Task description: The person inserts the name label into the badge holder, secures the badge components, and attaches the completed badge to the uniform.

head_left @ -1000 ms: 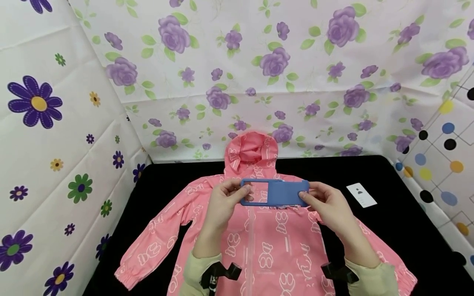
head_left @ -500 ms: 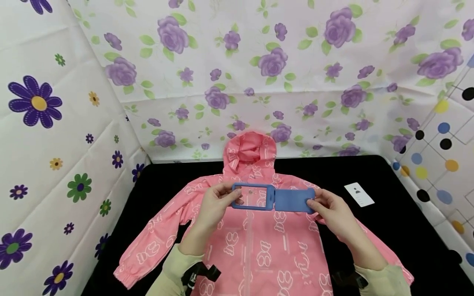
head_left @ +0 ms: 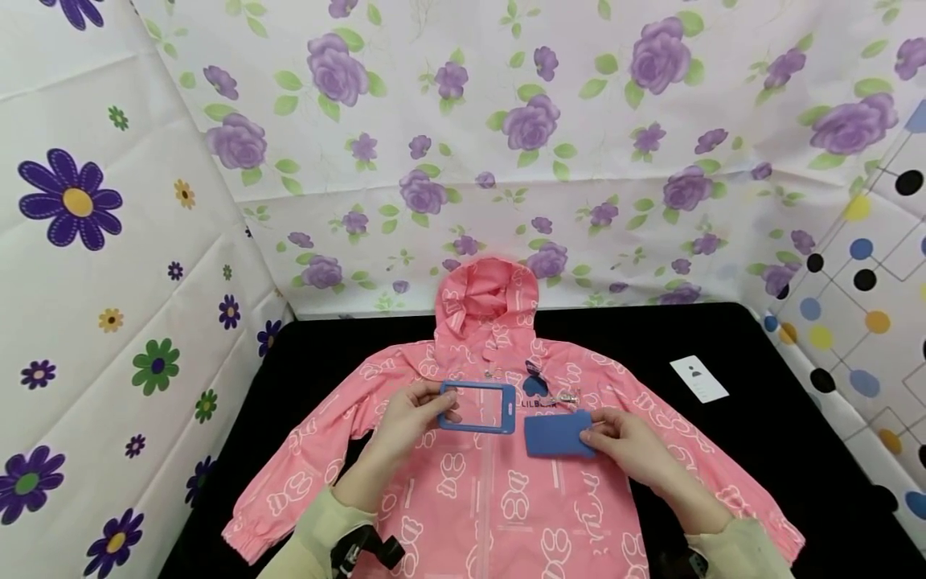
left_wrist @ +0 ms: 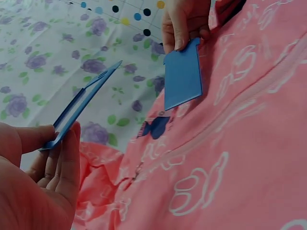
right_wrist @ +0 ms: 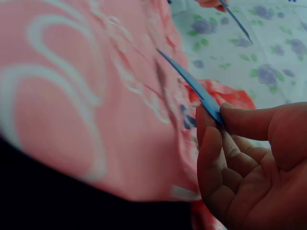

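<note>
My left hand [head_left: 405, 422] pinches one short end of a blue card-holder frame [head_left: 509, 394], which has a large window and a small slot at its other end. In my right hand [head_left: 628, 445] is the flat blue back panel [head_left: 557, 434] of the card holder, pinched between thumb and fingers at its right end. The two pieces are apart, with a gap between them. Both are held over the chest of a pink hooded jacket [head_left: 456, 523] with white line drawings. The left wrist view shows the frame edge-on and the panel [left_wrist: 183, 76] face-on.
A white card [head_left: 698, 379] with a small dark figure lies on the black tabletop [head_left: 347, 342], right of the jacket. Over the jacket's chest, a small metal clip [head_left: 567, 398] shows just above the panel. A flowered cloth [head_left: 362, 217] stands behind the table.
The panel has slid out of the frame to the right and come free. The left hand has moved left and down with the frame; the right hand has lowered with the panel.
</note>
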Available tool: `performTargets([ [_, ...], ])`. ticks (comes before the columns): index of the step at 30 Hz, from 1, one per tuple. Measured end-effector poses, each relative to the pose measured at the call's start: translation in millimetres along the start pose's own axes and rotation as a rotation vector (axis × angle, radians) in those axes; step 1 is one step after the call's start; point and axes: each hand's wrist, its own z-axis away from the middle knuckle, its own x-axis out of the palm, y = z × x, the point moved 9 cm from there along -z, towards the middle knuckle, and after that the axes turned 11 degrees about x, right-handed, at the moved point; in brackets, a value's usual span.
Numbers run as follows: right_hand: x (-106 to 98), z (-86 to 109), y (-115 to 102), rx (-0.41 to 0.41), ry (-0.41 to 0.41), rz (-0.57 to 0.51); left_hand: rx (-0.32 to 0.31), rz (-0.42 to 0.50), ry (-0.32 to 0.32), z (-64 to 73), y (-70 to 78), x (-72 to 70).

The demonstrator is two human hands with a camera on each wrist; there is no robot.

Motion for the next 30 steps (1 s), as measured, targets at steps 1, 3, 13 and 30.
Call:
performTargets([
  [1,3.6,-0.4,1.0,0.000,-0.004,0.003,-0.010,-0.004,-0.014,1.0,-3.4,1.2],
  [3,6.7,-1.3,2.4,0.004,0.013,0.019,-0.026,-0.001,-0.028,2.1,-8.8,3.3],
  [13,6.2,-8.5,5.2,0.091,0.064,-0.008,-0.067,0.097,-0.011,6.8,-20.6,8.9],
  [30,2.6,-11.4,4.9,0.105,0.167,0.223,-0.085,0.122,0.023,4.9,-22.4,13.2],
])
